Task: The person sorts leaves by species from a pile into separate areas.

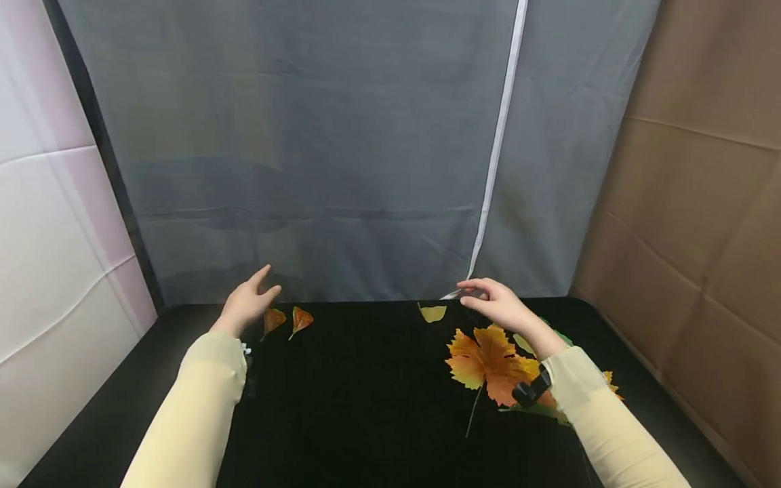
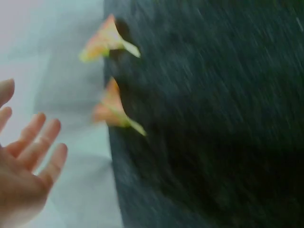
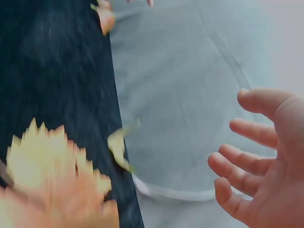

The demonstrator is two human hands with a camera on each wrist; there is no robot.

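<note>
My left hand [image 1: 247,303] hovers over the back left of the black table [image 1: 366,407], fingers straight and spread, holding nothing [image 2: 28,161]. Just right of it lie two small orange leaves [image 1: 273,318] [image 1: 302,318], also seen in the left wrist view [image 2: 107,40] [image 2: 114,109]. My right hand [image 1: 497,303] floats at the back right, fingers relaxed and loosely curved, empty [image 3: 261,161]. A small yellow leaf [image 1: 433,312] [image 3: 118,147] lies to its left. A big orange-yellow maple leaf [image 1: 488,362] [image 3: 52,180] lies below the right wrist.
A grey curtain [image 1: 342,149] with a white seam [image 1: 497,149] hangs behind the table. A brown panel [image 1: 702,217] closes the right side, a white-pink panel [image 1: 55,224] the left. Green and yellow leaves [image 1: 552,332] lie partly under my right forearm.
</note>
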